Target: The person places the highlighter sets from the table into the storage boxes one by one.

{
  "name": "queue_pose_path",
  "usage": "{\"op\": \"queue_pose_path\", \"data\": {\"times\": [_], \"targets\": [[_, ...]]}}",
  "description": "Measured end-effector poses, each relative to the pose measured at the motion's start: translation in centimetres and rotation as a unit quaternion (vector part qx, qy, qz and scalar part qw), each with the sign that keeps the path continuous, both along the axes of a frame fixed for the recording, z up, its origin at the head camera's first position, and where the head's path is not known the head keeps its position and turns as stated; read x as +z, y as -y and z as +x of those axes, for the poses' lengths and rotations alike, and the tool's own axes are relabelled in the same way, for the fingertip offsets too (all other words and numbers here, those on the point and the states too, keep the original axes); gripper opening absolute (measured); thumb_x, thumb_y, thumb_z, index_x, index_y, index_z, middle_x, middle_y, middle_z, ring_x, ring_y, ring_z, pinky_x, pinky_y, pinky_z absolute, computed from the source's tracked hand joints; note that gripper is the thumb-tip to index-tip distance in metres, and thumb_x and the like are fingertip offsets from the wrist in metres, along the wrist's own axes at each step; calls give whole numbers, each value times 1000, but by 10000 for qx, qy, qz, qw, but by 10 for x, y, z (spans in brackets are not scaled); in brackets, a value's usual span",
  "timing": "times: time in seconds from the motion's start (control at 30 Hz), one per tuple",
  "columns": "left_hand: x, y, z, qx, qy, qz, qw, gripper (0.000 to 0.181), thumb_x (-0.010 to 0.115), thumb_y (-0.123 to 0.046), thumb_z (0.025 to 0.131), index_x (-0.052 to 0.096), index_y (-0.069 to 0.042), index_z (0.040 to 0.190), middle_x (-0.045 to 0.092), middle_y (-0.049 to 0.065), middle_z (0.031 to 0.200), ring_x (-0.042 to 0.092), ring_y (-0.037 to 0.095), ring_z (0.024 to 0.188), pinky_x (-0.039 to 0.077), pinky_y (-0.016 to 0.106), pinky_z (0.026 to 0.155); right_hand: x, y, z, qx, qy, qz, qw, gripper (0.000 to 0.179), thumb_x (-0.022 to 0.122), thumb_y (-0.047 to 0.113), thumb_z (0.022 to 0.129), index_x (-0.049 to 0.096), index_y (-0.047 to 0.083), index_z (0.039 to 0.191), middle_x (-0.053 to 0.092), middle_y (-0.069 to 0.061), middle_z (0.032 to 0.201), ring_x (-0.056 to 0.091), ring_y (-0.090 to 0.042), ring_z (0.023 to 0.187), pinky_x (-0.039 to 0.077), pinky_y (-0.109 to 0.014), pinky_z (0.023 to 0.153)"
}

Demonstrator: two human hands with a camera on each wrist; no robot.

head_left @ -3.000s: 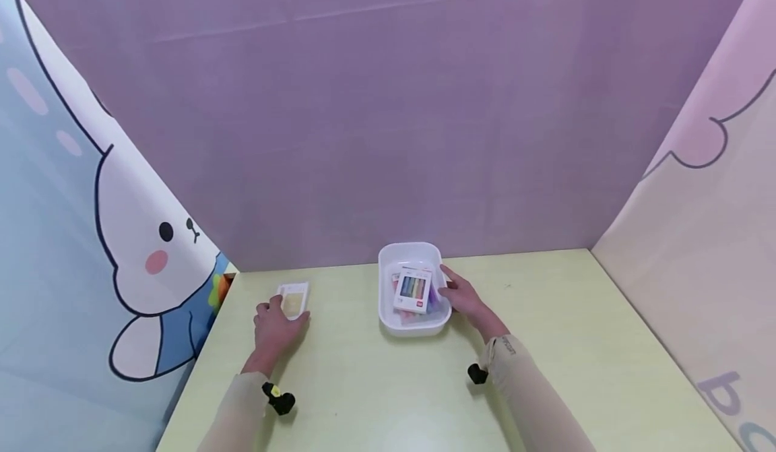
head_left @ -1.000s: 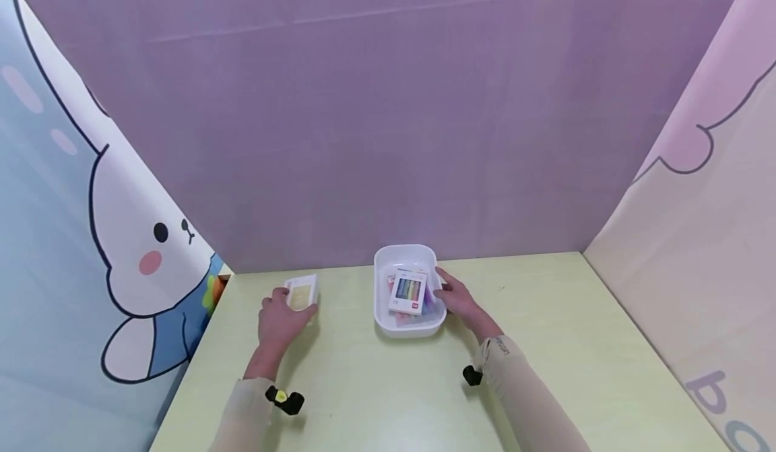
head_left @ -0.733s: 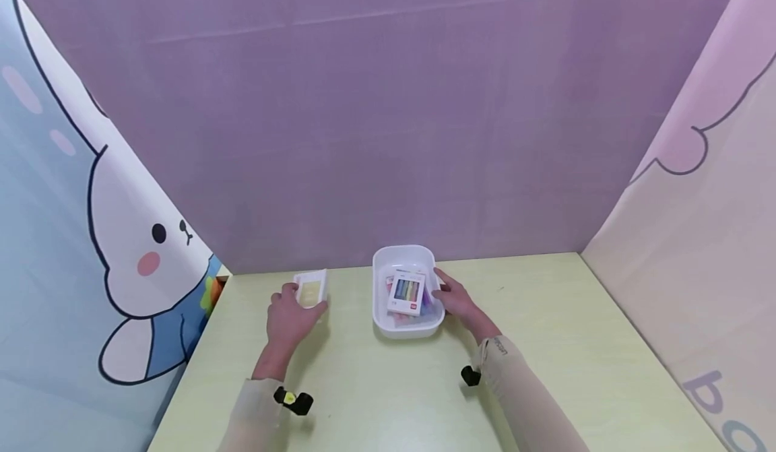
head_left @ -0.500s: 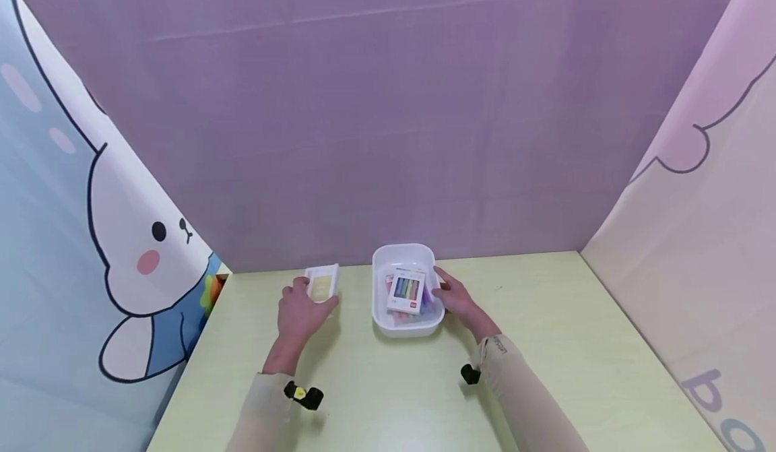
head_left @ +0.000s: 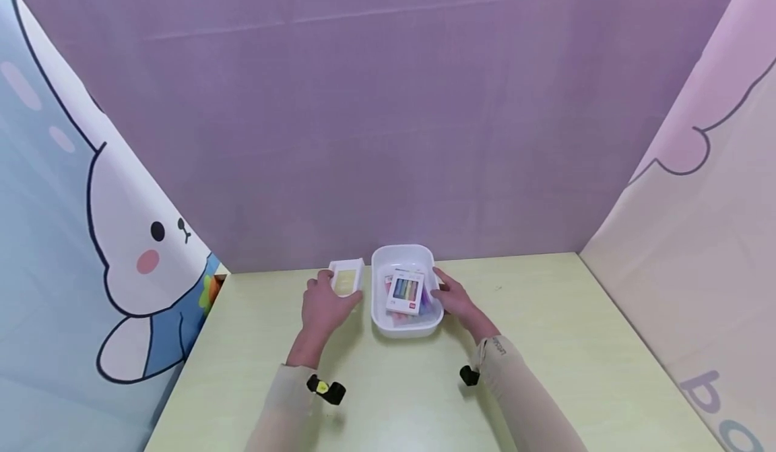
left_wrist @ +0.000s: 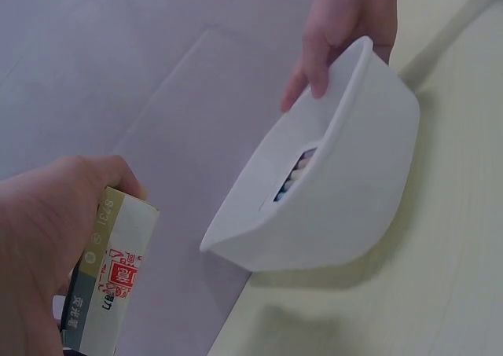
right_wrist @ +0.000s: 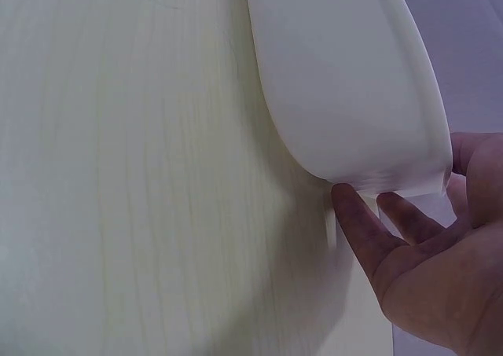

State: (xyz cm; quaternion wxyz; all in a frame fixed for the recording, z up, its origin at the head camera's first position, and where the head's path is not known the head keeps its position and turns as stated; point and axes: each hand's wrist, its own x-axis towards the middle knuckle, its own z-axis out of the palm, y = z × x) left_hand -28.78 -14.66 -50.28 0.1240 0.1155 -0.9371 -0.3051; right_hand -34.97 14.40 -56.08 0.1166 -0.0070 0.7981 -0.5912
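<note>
My left hand grips a small white box with a pale yellow panel. In the left wrist view, the box's side shows a red stamp-like print and "S731". It is held above the table, just left of a white plastic bin. My right hand holds the bin's right rim, thumb at the edge and fingers against the outer wall. Inside the bin a white carton with a picture of coloured sticks lies over pink and purple packets, partly covered by it.
The bin stands on a pale wood-look table, close to its back edge. Behind rises a purple cloth wall. A rabbit-print sheet hangs at the left, a pink and cream one at the right.
My left hand has lifted the small white box from the table's left part and carried it right, up beside the bin. The right hand has kept its hold on the rim.
</note>
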Motion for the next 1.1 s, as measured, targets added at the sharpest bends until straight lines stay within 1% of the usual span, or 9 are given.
{"op": "queue_pose_path", "data": {"times": [0.1,0.23,0.33,0.37,0.47,0.6,0.8,0.9,1.1], "targets": [[5,-11,-2,-52,44,68,10000,87,73,-57,67,46,-6,131,51,19,108,54,35,88,47,43,69,1,1,0,52,16,-57,10000,64,54,10,97,29,23,154,41,-30,142,51,-41,121,54,-40,81],[13,-26,-7,-173,41,201,9996,88,74,-56,67,45,-5,133,51,20,110,54,34,91,48,44,70,3,-1,-4,33,-33,-100,9999,63,54,10,97,29,23,154,42,-30,141,53,-41,117,55,-39,77],[16,-38,-13,-260,67,244,9993,88,74,-57,68,45,-6,133,51,19,110,53,33,91,48,43,70,5,-2,-7,-89,-48,-124,9999,63,55,10,96,32,24,153,45,-29,139,54,-40,115,55,-40,77],[16,-41,-13,-265,98,250,9993,89,74,-59,68,45,-7,134,51,19,110,53,33,91,48,43,71,5,-2,-7,-110,-64,-106,9999,64,56,9,96,32,24,153,45,-29,138,54,-40,115,55,-40,79],[16,-47,-14,-260,147,183,9994,89,74,-62,68,46,-8,133,51,18,110,54,33,91,49,43,71,7,0,-7,-109,-36,-98,9999,64,56,9,95,33,24,153,45,-30,138,54,-40,115,54,-40,80],[15,-50,-14,-257,156,134,9995,88,74,-60,68,47,-7,132,52,17,107,54,32,89,48,42,70,9,4,-5,-27,-6,-122,9999,63,54,9,96,31,24,153,44,-30,139,55,-39,115,54,-39,78],[9,-61,-16,-335,207,-2,9992,86,74,-58,65,48,-9,131,52,15,105,53,30,86,48,40,66,1,4,-4,-86,34,-59,9999,64,56,10,96,33,27,152,46,-29,138,56,-38,112,55,-37,73],[10,-68,-16,-392,151,-44,9991,87,75,-57,65,49,-8,131,52,17,106,54,32,87,48,42,67,-2,3,-3,-102,42,-54,9999,64,57,11,95,33,27,152,47,-28,137,57,-37,110,55,-35,71],[13,-81,-17,-438,192,-96,9988,88,75,-58,66,47,-8,134,52,18,108,53,32,91,49,43,68,0,1,0,-79,49,-175,9998,64,55,9,95,32,24,153,47,-29,136,58,-39,109,55,-39,73]]}}
